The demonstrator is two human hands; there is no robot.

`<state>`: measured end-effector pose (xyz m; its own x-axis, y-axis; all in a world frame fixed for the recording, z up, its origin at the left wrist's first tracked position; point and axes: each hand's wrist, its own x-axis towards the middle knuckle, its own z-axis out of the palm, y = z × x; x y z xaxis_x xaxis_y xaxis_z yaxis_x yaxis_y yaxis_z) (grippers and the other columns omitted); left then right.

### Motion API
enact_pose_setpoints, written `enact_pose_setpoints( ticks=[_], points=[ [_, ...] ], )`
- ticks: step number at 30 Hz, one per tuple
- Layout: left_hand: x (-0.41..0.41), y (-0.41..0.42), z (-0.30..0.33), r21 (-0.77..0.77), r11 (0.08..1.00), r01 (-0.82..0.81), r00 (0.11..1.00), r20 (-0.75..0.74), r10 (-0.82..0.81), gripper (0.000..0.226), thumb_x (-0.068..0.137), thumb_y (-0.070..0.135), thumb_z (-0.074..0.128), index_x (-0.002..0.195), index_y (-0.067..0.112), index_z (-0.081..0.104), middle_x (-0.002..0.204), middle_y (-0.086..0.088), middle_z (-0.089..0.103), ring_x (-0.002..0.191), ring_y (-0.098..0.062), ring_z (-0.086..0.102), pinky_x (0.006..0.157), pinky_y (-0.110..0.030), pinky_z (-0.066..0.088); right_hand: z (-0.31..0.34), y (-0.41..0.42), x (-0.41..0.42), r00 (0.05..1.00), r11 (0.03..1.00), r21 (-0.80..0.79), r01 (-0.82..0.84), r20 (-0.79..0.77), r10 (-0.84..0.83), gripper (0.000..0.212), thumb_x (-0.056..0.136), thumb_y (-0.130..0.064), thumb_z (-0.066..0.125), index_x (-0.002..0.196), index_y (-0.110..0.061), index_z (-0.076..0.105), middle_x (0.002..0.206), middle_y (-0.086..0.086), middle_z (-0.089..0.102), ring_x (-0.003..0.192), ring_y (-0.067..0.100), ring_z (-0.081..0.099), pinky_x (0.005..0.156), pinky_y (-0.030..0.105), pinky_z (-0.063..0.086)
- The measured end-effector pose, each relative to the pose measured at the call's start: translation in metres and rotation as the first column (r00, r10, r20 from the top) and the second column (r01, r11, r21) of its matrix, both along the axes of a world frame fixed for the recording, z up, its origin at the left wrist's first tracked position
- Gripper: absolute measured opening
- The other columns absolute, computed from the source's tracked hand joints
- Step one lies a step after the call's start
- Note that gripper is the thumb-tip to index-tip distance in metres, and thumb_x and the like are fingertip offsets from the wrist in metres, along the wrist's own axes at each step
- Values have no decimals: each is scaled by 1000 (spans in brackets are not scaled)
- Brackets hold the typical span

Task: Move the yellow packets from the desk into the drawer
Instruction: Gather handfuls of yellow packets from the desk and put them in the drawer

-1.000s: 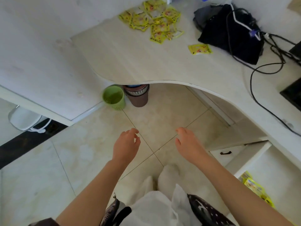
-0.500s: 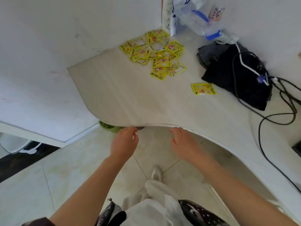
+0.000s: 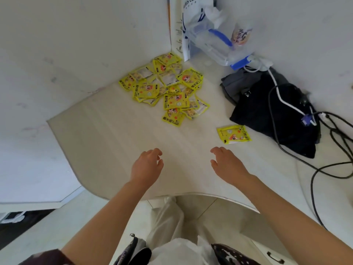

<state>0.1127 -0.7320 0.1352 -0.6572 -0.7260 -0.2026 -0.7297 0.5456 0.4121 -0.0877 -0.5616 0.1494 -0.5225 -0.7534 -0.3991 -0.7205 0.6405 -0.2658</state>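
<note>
Packets (image 3: 166, 88) well beyond empty grips

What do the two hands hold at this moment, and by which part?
Nothing. The left hand and right hand are both empty above the desk, short of the yellow packets.

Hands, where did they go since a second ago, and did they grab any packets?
Both hands, left and right, came up from above the floor to over the desk, empty and open. The packet pile and the single packet stayed put.
</note>
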Motion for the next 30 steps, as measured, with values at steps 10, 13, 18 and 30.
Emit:
enact_pose_setpoints(
  ticks=[10, 13, 18, 30],
  points=[
    [-92, -83, -10, 63, 991, 118, 988, 94, -124, 34, 95, 25, 49, 129, 19, 54, 130, 0, 54, 121, -22, 46, 88, -39, 47, -18, -43, -83, 990, 985, 120, 123, -81, -113, 43, 93, -7, 45, 136, -14, 41, 135, 8, 43, 122, 26, 44, 89, 37, 44],
    [-114, -95, -14, 51, 987, 151, 980, 124, -157, 40, 95, 24, 49, 134, 16, 50, 137, -2, 50, 125, -25, 43, 92, -40, 44, -22, -46, -102, 989, 978, 167, 123, -103, -107, 51, 88, -1, 46, 137, -15, 39, 136, 8, 40, 122, 27, 42, 91, 38, 45],
    [-153, -110, -21, 53, 999, 1, 991, 131, -8, 40, 95, 27, 50, 132, 12, 49, 134, -8, 51, 123, -30, 43, 92, -43, 43, -33, -49, -132, 990, 977, 200, 75, -132, -49, 69, 86, -6, 57, 146, -21, 28, 141, 4, 35, 121, 29, 41, 89, 38, 48],
    [-194, -110, -41, 47, 965, -257, 934, 270, 235, 49, 84, 37, 65, 121, 10, 47, 123, -10, 52, 118, -32, 45, 93, -43, 40, -50, -52, -154, 986, 975, 212, -71, -132, 101, 53, 79, -33, 68, 125, -18, 48, 115, 4, 51, 104, 24, 50, 81, 32, 45]
  ],
)
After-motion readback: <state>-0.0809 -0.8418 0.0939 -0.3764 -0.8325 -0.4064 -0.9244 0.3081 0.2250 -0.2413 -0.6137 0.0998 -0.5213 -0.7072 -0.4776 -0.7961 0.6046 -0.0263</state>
